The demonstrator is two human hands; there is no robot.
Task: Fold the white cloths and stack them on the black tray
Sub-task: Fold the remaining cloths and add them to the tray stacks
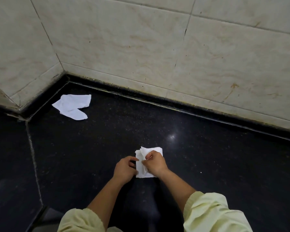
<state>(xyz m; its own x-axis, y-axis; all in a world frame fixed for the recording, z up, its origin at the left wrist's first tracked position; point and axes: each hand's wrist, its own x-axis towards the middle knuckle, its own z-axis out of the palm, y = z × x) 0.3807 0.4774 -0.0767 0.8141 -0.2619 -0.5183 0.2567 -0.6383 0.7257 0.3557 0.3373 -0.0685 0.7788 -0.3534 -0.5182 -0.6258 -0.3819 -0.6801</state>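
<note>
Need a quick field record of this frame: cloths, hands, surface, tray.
surface: dark speckled counter, tiled wall behind
cloth in work: folded white cloth flat on the counter, near the person
left hand: at the cloth's left edge, fingers on it
right hand: on top of the cloth, pinching a layer
loose cloth: crumpled, unfolded, far left by the wall corner, untouched
black tray: not in view
sleeves: pale yellow, pushed up the forearms
</note>
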